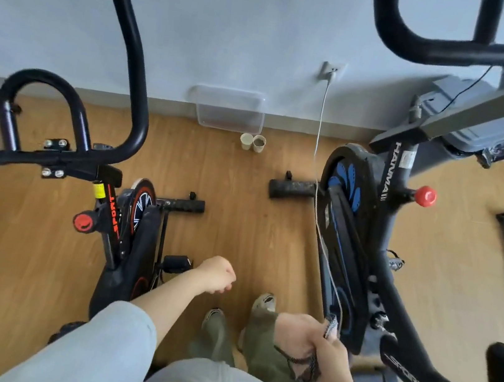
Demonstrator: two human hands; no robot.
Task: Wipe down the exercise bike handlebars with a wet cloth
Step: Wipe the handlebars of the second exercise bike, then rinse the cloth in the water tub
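Two bikes, one cloth, zero wiping so far

Head cam, the only view I've got: I'm standing between the red-trim bike [110, 212] and the blue-trim bike [385, 184]. My right hand [329, 356] is clamped round a bunched cloth [331, 326], with a striped grey corner poking out above the fist. It's down low by the blue-trim bike's frame, well apart from any bar. My left hand [216, 275] hangs with fingers loosely curled on nothing, near the red-trim bike's pedal [176, 263]. Can't tell from here whether the cloth is actually wet. I'd call this the approach step: cloth in hand, no bar touched yet. The left handlebars [137, 82] and the right handlebars [445, 48] both sit well above my hands. Next move, I reckon: lift the right hand to one bar, wrap the cloth round the tube and drag along it, maybe with the free hand steadying the bike.
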